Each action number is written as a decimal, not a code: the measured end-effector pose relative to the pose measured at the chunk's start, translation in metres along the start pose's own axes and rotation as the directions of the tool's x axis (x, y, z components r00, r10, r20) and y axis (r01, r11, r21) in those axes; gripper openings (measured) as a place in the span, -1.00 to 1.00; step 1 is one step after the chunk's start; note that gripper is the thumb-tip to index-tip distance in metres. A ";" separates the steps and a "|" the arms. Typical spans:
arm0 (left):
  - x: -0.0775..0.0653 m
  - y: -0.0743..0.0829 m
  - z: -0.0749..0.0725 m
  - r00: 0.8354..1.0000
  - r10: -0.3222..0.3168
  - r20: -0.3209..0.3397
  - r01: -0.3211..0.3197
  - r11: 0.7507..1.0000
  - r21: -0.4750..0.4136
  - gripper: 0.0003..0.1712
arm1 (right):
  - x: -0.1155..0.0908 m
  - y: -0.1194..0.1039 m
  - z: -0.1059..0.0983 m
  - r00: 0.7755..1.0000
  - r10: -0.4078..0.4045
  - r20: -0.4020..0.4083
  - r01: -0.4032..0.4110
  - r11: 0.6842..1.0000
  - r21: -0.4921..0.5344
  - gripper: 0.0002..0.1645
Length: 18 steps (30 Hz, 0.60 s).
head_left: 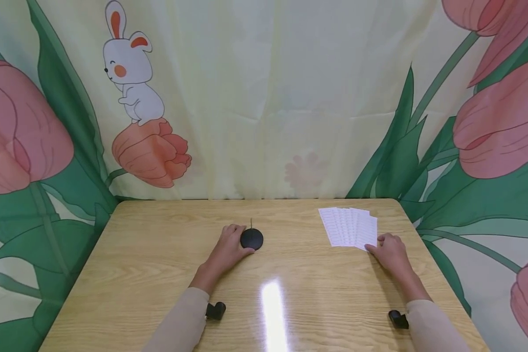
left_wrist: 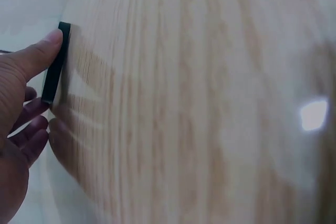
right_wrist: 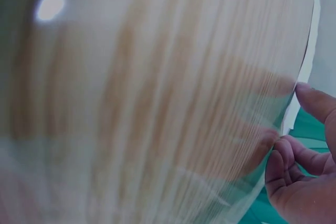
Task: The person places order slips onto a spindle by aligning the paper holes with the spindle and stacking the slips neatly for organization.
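A paper spike (head_left: 252, 239) with a round black base and a thin upright rod stands near the middle of the table. My left hand (head_left: 229, 248) grips the base from the left side, thumb at its near edge and fingers behind. In the left wrist view the base (left_wrist: 56, 64) shows edge-on, with the thumb against it. Several white printed paper slips (head_left: 345, 227) lie fanned out at the back right. My right hand (head_left: 390, 253) holds their lower right corner between thumb and curled fingers; in the right wrist view the slips (right_wrist: 307, 61) show as a thin white edge.
The wooden table (head_left: 158, 274) has a bright light reflection in its front middle. Behind it hangs a curtain (head_left: 255, 98) printed with tulips and a rabbit. A black wrist mount (head_left: 215, 310) sits by the left sleeve, another (head_left: 398, 319) by the right.
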<state>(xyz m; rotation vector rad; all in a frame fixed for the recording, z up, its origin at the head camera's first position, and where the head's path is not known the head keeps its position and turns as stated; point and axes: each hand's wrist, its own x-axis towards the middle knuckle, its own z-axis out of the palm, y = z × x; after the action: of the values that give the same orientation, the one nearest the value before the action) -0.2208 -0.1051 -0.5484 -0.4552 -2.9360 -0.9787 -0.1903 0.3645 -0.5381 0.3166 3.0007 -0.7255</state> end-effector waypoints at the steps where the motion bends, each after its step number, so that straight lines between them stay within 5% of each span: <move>1: 0.000 0.000 0.000 1.000 0.005 -0.006 -0.004 1.000 0.005 -0.13 | 0.000 0.000 0.001 1.000 -0.003 -0.005 0.003 1.000 -0.001 -0.30; 18: 0.001 0.000 0.001 1.000 -0.003 0.002 0.003 1.000 0.003 -0.20 | 0.006 -0.002 0.003 0.998 0.052 0.025 -0.053 0.997 0.051 -0.45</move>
<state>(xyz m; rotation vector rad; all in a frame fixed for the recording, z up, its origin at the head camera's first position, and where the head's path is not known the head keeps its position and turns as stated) -0.2214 -0.1044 -0.5495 -0.4517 -2.9408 -0.9748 -0.1962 0.3630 -0.5405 0.3845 2.9434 -0.7968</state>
